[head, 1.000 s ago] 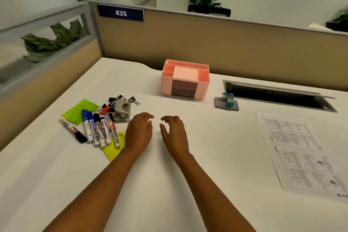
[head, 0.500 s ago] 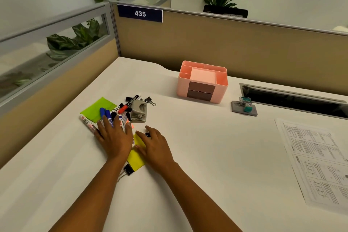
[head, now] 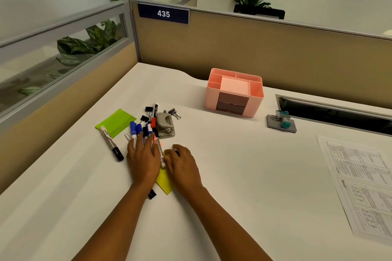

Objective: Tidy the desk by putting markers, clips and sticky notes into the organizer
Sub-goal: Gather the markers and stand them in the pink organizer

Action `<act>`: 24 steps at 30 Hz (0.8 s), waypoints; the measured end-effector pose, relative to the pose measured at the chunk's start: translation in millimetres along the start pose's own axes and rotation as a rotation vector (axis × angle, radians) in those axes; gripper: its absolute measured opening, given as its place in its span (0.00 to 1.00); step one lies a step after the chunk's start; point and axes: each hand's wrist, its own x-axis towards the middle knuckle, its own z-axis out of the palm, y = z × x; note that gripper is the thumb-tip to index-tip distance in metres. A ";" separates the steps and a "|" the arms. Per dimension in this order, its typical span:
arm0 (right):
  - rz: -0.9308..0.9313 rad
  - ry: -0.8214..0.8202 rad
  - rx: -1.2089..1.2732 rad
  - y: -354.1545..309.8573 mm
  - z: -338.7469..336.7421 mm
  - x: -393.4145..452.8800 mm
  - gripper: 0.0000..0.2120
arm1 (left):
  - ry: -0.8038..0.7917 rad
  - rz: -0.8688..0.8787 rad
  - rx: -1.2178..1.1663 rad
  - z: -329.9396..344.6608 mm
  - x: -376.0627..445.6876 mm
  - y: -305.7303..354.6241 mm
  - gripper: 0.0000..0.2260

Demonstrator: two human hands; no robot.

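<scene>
A pink organizer (head: 212, 99) stands at the back of the white desk. Left of it lies a pile of markers (head: 135, 129), with a lone black-capped marker (head: 110, 143) beside a green sticky note (head: 115, 121). My left hand (head: 144, 160) lies flat over the markers' near ends. My right hand (head: 183, 166) rests on a yellow sticky note (head: 165, 183), its bent fingertips against a white marker (head: 160, 153) between the two hands. Black binder clips (head: 148, 110) lie behind the pile. Another clip (head: 151, 194) peeks out under my left wrist.
A grey hole punch (head: 165, 125) sits right of the markers. A small grey and teal device (head: 281, 123) lies right of the organizer, by a cable slot (head: 339, 112). Printed sheets (head: 364, 180) lie at the right. Partition walls (head: 275, 53) bound the desk's back and left.
Both hands moved left from mid-desk onto the marker pile and the yellow note, then edged forward. My view shifted left.
</scene>
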 end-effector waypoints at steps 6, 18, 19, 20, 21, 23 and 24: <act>0.035 0.038 -0.027 -14.9 -0.5 11.1 0.20 | 0.095 -0.110 -0.261 -12.9 11.2 -0.7 0.14; 0.171 -0.091 -0.074 -34.0 -8.4 27.5 0.22 | -0.146 -0.474 -0.356 -26.7 36.0 1.0 0.18; 0.176 -0.103 -0.080 -34.9 -8.4 28.5 0.22 | -0.174 -0.463 -0.331 -27.0 37.5 1.8 0.17; 0.185 -0.112 -0.081 -36.1 -8.6 29.0 0.22 | -0.196 -0.455 -0.315 -27.4 38.2 2.9 0.16; 0.198 -0.119 -0.083 -37.6 -8.3 30.0 0.22 | -0.212 -0.451 -0.306 -28.0 38.5 4.0 0.16; 0.233 -0.135 -0.101 -40.3 -7.6 31.9 0.23 | -0.231 -0.442 -0.300 -28.8 37.8 6.0 0.15; 0.252 -0.141 -0.110 -41.2 -7.3 33.1 0.23 | -0.233 -0.435 -0.300 -29.2 37.4 7.1 0.15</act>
